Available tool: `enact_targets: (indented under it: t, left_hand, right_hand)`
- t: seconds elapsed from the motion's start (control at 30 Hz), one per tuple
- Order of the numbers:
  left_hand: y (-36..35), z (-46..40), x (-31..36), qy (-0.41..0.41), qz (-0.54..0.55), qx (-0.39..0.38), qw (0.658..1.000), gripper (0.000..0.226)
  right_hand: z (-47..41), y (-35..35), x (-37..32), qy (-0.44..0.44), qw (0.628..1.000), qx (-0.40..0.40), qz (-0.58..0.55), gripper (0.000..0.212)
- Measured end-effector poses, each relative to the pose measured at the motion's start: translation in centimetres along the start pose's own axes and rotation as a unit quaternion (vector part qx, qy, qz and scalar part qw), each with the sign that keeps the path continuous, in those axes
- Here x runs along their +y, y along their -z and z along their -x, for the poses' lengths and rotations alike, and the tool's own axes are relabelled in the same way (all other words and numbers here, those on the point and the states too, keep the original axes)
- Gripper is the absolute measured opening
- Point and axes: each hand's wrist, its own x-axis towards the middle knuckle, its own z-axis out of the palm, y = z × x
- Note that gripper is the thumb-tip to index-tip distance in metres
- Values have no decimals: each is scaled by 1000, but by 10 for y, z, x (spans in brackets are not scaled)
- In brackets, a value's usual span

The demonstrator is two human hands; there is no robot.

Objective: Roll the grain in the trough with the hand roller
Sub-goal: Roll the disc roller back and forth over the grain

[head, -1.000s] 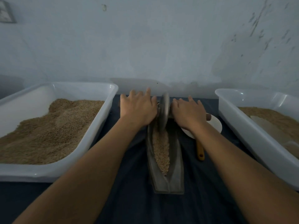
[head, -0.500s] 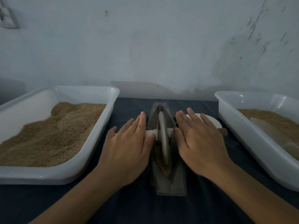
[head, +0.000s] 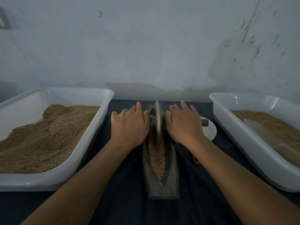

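Note:
A narrow grey boat-shaped trough [head: 171, 179] lies lengthwise in the middle of the dark cloth. Brown grain [head: 157, 159] fills its groove. The roller's grey disc [head: 157, 120] stands on edge in the far half of the trough. My left hand [head: 129, 125] presses flat on the axle left of the disc, fingers straight. My right hand [head: 183, 124] presses flat on the axle on the right, whose wooden end [head: 205, 122] sticks out past it. The axle under both palms is hidden.
A white tub [head: 103, 111] heaped with brown grain stands on the left. Another white tub [head: 227, 120] with grain and a pale scoop stands on the right. A white dish [head: 210, 132] and a yellow-handled tool [head: 196, 160] lie under my right forearm. A wall rises just behind.
Both hands have pushed the roller from the trough's near half back toward the far end. The grain in the near half is uncovered again.

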Motion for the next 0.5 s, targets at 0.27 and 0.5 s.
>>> enact_targets:
  t: [0.27, 0.5]
  left_hand:
    - [35, 99, -18, -69, 81, -5, 994, 69]
    - [4, 3, -6, -13, 54, -32, 998, 62]
  right_hand:
    - [96, 20, 3, 83, 994, 59, -46, 71]
    - [0, 0, 1, 4, 999, -20, -33, 70]
